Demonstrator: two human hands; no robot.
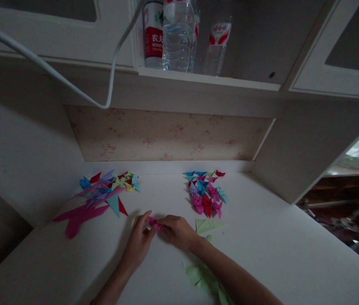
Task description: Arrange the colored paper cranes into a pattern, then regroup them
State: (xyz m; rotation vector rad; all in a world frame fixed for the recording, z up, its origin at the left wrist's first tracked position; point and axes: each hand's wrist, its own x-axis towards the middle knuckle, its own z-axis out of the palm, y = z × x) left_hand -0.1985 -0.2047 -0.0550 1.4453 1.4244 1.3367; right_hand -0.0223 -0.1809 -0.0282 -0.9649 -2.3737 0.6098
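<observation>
Between my two hands, low in the middle of the head view, is a small folded piece of magenta paper (pixel 154 223). My left hand (pixel 140 233) pinches its left side, and my right hand (pixel 176 231) has its fingers closed on the right side. The fingers partly cover the paper, so its exact shape is hidden. To the right, a group of small folded paper figures (pixel 207 203) in magenta, red and blue lies on the white desk (pixel 157 192). Pale green folded paper (pixel 209 226) is just beyond my right wrist, and more green paper (pixel 200 275) lies partly under that forearm.
At the left is a heap of coloured folded paper (pixel 103 190), with a large magenta piece (pixel 77 220) at its near side. Overhead, plastic bottles (pixel 179 38) stand on a shelf (pixel 211 80). A white cable (pixel 71 87) hangs in front of the cabinet.
</observation>
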